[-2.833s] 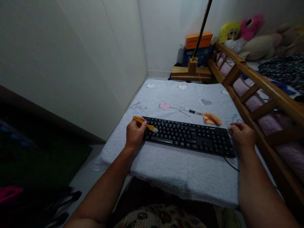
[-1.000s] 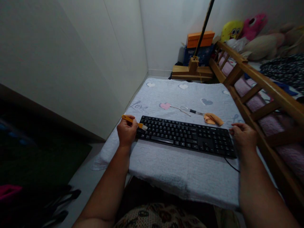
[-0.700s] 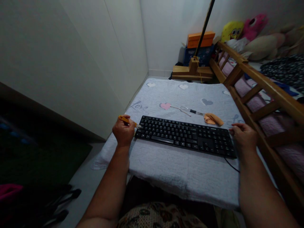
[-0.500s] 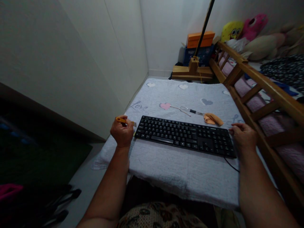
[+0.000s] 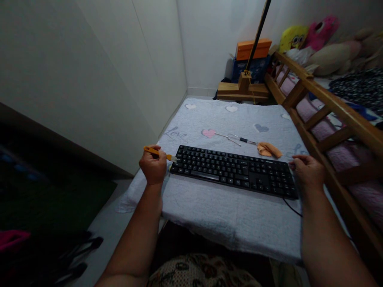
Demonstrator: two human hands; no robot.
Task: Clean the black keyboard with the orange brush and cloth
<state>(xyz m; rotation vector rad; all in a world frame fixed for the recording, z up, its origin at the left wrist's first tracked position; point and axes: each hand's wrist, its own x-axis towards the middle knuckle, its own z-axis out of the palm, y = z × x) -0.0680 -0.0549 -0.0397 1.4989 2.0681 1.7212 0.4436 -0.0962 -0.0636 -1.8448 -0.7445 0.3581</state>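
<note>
A black keyboard (image 5: 221, 169) lies at a slight slant across the cloth-covered table. My left hand (image 5: 153, 165), at its left end, is closed around a small brush (image 5: 169, 157) with an orange handle. The brush's pale bristles reach the leftmost keys. At the keyboard's right end, my right hand (image 5: 308, 169) has its fingers curled against the edge, gripping it. Behind the keyboard lie a crumpled orange cloth (image 5: 269, 150) and a thin wire tool with a dark grip (image 5: 243, 140).
A grey cloth with heart prints (image 5: 209, 203) covers the table. The keyboard's cable (image 5: 291, 207) runs off at the front right. A wooden bed rail (image 5: 329, 107) borders the right side, a pale panel (image 5: 119, 79) the left. Beyond the table stands a wooden stand base (image 5: 242, 89).
The brush has moved right, from beside the keyboard's left edge onto its leftmost keys, and more of it shows. My right hand has stayed at the right end.
</note>
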